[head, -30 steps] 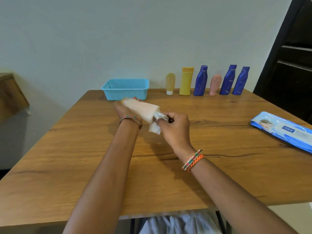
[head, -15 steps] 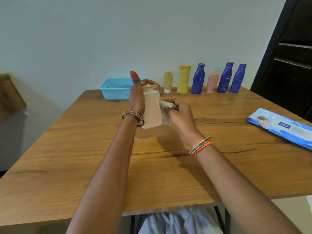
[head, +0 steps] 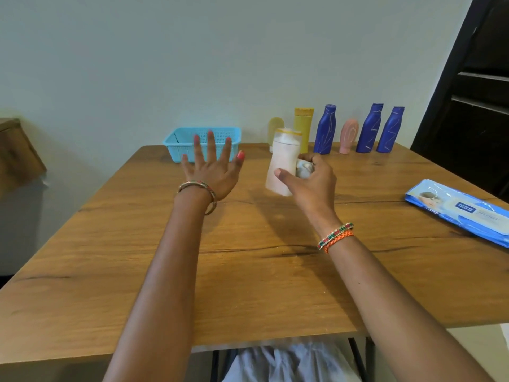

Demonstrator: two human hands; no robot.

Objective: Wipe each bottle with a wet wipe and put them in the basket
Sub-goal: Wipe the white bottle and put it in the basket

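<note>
Across the middle of the view, a wide wooden table [head: 248,271] with dark grain cracks runs to a pale, plain wall; a dark panelled door stands at far right, and a brown wooden piece shows at the left edge. On the right edge of the table lies a flat blue pack of wet wipes [head: 462,213]. At the far left of the table, against the wall, sits a light blue perforated plastic basket [head: 179,146]. To its right stands an upright row along the wall: a small pale yellow tube [head: 275,126], a tall yellow bottle [head: 304,119], three dark blue bottles [head: 326,128] and a small pink tube [head: 348,135].

Held above the table, just in front of that row, is a pale pink-white plastic bottle with a yellowish cap [head: 283,164]. Its long axis is near vertical, cap up and tilted slightly right. It looks motion-blurred.

The right hand [head: 311,180] grips the bottle from its right side, thumb across the front and fingers curled behind, with a crumpled white wet wipe [head: 304,168] pinched between palm and bottle. The left hand [head: 212,172] hovers palm down in front of the basket, fingers straight and spread wide, touching nothing. Bangles ring both wrists.
</note>
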